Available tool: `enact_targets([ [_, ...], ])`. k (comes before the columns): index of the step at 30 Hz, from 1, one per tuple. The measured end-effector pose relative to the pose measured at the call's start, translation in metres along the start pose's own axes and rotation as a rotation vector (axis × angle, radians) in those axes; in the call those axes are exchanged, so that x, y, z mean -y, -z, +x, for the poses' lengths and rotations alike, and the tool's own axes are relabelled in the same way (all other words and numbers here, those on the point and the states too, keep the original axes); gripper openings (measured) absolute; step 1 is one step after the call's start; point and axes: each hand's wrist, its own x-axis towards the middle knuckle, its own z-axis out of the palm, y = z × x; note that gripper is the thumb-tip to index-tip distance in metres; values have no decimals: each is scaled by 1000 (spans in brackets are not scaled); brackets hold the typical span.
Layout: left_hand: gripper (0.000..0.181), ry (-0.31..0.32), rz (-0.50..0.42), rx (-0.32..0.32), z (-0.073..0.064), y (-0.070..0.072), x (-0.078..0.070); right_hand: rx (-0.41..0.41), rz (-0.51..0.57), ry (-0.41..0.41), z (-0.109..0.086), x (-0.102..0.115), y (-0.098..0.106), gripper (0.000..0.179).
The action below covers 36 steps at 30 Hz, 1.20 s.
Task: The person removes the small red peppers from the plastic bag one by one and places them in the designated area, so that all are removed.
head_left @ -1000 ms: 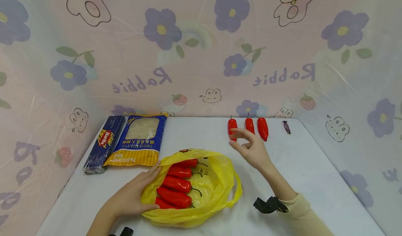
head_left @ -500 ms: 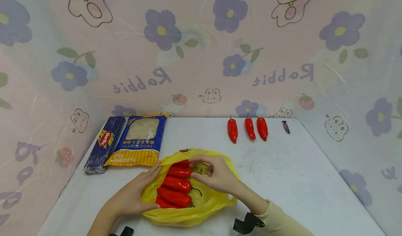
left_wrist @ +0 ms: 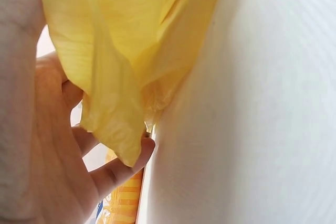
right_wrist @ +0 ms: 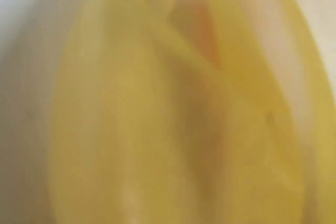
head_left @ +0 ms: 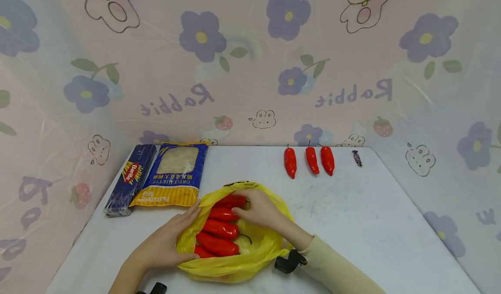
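Observation:
In the head view, a yellow plastic bag (head_left: 235,270) lies with its mouth spread, holding several red peppers (head_left: 217,244). My left hand (head_left: 164,244) holds the bag's left rim, thumb at the front and fingers at the back; the left wrist view shows the yellow plastic (left_wrist: 113,87) draped between thumb and fingers. Inside the bag, my right hand (head_left: 260,211) has its thumb and fingers around the stem end of the rearmost pepper (head_left: 231,201). Its fingertips are partly hidden. The right wrist view is blurred by the yellow plastic (right_wrist: 131,129).
Three red peppers, among them the leftmost one (head_left: 290,163), lie in a row at the table's back. A small purple-wrapped candy (head_left: 357,158) lies right of them. A blue Barilla box (head_left: 129,181) and an orecchiette pasta bag (head_left: 172,176) sit at the left.
My right hand has come from the leftmost pepper at the back of the table down into the bag, to the rearmost pepper there. The left hand has stayed on the rim.

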Motion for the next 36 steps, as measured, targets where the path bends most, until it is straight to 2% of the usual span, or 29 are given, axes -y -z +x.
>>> enact_targets([
  [6,112,-1,-4,6,1,1,-1,-20,-83,-54,13,-9,-4,32],
  [10,112,-3,7,13,1,2,-2,-32,-78,-85,17,-16,-6,30],
  [16,111,-6,32,6,1,4,-2,-27,-77,-132,20,-24,-7,36],
  [22,111,-6,17,5,2,3,-1,-23,-52,-176,16,-25,-5,39],
  [27,110,11,-1,17,0,-1,-1,-49,-69,-169,7,-19,1,38],
  [36,110,1,28,0,-1,0,-2,-161,-71,-78,-8,2,25,29],
])
